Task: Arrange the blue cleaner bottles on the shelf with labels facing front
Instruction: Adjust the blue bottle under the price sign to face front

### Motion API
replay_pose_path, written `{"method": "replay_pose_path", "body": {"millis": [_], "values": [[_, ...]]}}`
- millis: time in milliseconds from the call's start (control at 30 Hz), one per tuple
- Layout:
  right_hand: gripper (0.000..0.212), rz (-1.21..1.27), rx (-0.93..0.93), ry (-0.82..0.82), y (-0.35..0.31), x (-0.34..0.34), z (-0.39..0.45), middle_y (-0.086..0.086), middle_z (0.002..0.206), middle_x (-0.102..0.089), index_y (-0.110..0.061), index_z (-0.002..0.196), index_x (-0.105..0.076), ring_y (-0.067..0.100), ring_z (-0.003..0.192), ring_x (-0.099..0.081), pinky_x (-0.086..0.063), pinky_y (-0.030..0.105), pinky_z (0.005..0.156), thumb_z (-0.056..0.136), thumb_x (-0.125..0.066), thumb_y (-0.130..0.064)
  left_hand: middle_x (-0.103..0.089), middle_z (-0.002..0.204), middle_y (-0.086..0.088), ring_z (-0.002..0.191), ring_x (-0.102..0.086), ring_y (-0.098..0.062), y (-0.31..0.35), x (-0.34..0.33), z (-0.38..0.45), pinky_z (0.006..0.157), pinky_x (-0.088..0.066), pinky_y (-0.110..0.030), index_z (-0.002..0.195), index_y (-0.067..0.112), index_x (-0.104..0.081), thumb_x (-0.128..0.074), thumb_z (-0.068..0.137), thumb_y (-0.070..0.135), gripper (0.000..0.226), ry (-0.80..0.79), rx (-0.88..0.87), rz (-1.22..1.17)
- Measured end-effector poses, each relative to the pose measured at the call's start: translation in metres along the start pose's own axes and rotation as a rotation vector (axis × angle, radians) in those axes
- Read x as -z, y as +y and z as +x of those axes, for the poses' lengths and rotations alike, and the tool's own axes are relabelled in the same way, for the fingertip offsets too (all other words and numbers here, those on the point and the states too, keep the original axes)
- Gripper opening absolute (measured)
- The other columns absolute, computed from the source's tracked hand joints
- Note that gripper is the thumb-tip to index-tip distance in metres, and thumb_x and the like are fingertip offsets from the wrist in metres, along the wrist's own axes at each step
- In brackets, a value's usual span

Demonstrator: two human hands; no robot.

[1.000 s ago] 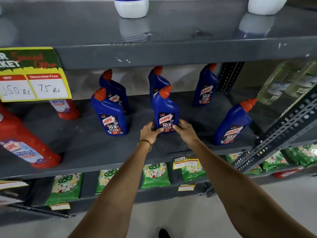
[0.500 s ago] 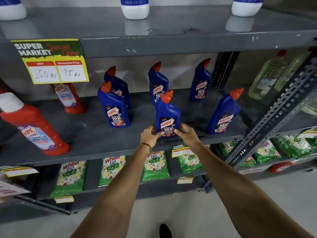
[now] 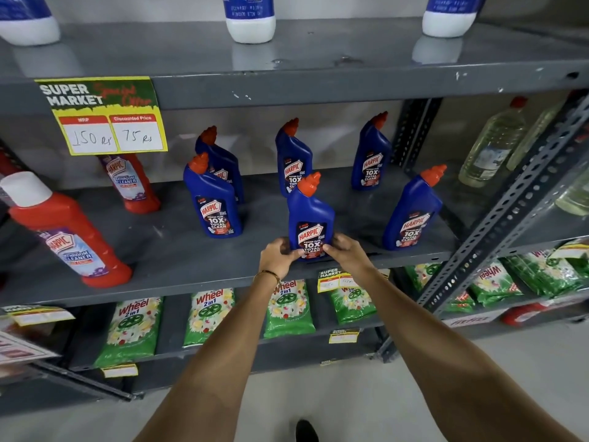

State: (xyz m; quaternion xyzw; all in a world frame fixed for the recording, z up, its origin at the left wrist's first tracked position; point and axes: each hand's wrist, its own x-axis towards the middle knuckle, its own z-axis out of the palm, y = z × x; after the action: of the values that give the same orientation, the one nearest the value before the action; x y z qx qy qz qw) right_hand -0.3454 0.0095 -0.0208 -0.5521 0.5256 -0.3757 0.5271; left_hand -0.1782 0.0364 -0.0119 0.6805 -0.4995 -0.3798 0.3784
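Several blue cleaner bottles with orange caps stand on the grey middle shelf (image 3: pixel 178 263). The front middle bottle (image 3: pixel 310 218) stands upright near the shelf's front edge with its label facing me. My left hand (image 3: pixel 278 257) grips its base from the left and my right hand (image 3: pixel 345 252) grips it from the right. A front left bottle (image 3: pixel 213 204) and a front right bottle (image 3: pixel 412 212) also show their labels. Behind stand a back left bottle (image 3: pixel 223 161), partly hidden, a back middle bottle (image 3: pixel 293 154) and a back right bottle (image 3: pixel 371 154).
Red cleaner bottles (image 3: pixel 68 237) stand at the shelf's left under a yellow price sign (image 3: pixel 105 118). White-and-blue bottles (image 3: pixel 251 17) sit on the top shelf. Green detergent packs (image 3: pixel 207 314) fill the lower shelf. A slanted metal upright (image 3: pixel 510 205) and clear bottles (image 3: pixel 492 148) are at the right.
The camera has drawn back and lifted, so more of the shelves shows. The front middle bottle's label has turned squarely to the front. Both hands stay on its base.
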Motion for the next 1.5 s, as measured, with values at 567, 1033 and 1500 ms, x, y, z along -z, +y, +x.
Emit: {"method": "replay_pose_path", "body": {"millis": [567,1033,1500], "values": [[0.064,-0.028,-0.166,0.397,0.001,-0.021,-0.02,0.017,0.129,-0.057,-0.001,0.131,-0.045,0.029,0.118,-0.054,-0.044,0.043,0.102,0.073,-0.072,-0.005,-0.059,0.128,-0.013,0.118,-0.055,-0.025,-0.032,0.057,-0.013,0.095,-0.043,-0.029,0.125,0.006,-0.052,-0.07,0.079,0.026,0.053,0.014,0.068,-0.003],[0.048,-0.008,-0.125,0.315,-0.015,-0.138,-0.042,0.014,0.124,-0.061,-0.007,0.121,-0.057,0.024,0.11,-0.058,-0.045,0.033,0.089,0.076,-0.071,-0.016,-0.057,0.13,-0.015,0.121,-0.052,-0.029,-0.081,0.158,-0.022,0.102,-0.042,-0.037,0.127,0.005,-0.051,-0.068,0.079,0.034,0.059,0.076,0.096,0.07],[0.062,-0.066,-0.15,0.066,-0.039,-0.191,0.062,0.013,0.138,-0.05,-0.01,0.137,-0.039,0.025,0.124,-0.05,-0.041,0.035,0.104,0.082,-0.066,-0.016,-0.053,0.135,-0.013,0.125,-0.049,-0.028,-0.08,0.183,0.047,0.103,-0.041,-0.038,0.131,0.007,-0.046,-0.066,0.081,0.034,0.06,0.113,0.155,0.019]]}}
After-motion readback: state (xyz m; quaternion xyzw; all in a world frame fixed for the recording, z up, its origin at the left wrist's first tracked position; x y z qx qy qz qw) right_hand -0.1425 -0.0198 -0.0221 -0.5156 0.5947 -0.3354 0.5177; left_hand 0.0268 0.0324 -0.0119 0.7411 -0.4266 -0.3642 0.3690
